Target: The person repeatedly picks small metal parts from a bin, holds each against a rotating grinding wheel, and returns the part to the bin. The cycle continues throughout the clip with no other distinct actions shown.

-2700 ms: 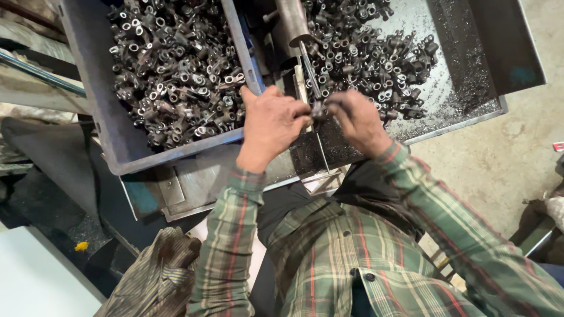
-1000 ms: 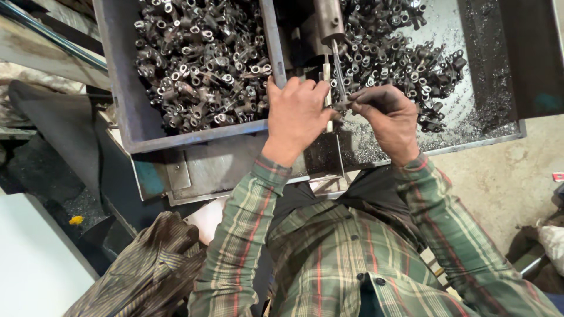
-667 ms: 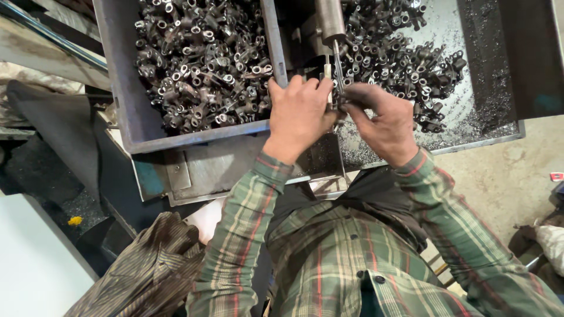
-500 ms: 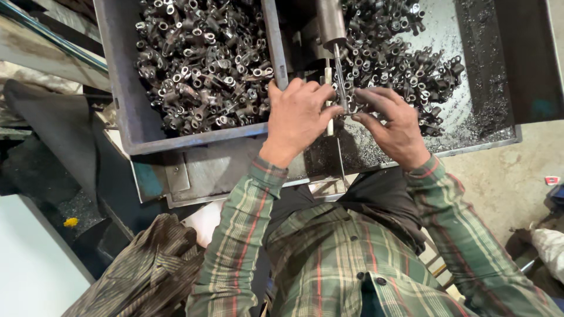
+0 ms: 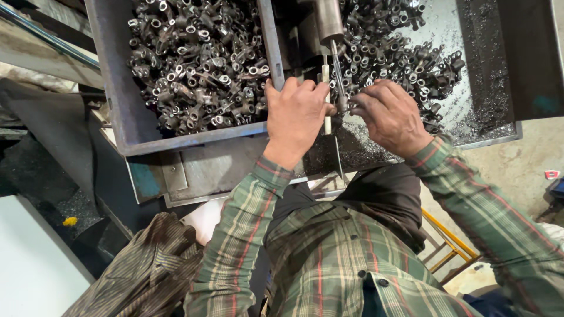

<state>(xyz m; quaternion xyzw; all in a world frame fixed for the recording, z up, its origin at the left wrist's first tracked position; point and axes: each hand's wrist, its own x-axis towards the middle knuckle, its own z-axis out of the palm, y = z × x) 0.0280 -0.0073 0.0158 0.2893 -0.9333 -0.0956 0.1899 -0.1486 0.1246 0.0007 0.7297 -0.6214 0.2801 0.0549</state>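
Head camera view, looking straight down: we sit in a green and red plaid shirt (image 5: 352, 258) before a grey metal bin (image 5: 111, 88) heaped with small dark metal fittings (image 5: 200, 64), which fills the upper left. To its right a flat metal tray (image 5: 487, 76) holds a second heap of the same fittings (image 5: 399, 58), with dark metal filings scattered over its bare floor. Between bin and tray a steel spindle (image 5: 328, 20) comes down from the top edge, and from it a thin rod (image 5: 337, 73) runs on toward us, its long axis lying top to bottom in the picture, leaning slightly right, its tip pointing at our hands. Just left of the rod stands a pale, slim bar (image 5: 325, 97), parallel to it. Our left hand (image 5: 296, 114) is curled, fingers bent over the bin's right edge, thumb side touching the pale bar. Our right hand (image 5: 388, 114) is partly closed, fingertips pinched together at the rod's lower end; whether they grip a fitting there we cannot tell. The rod's tip lies between the two hands, which nearly touch around it.
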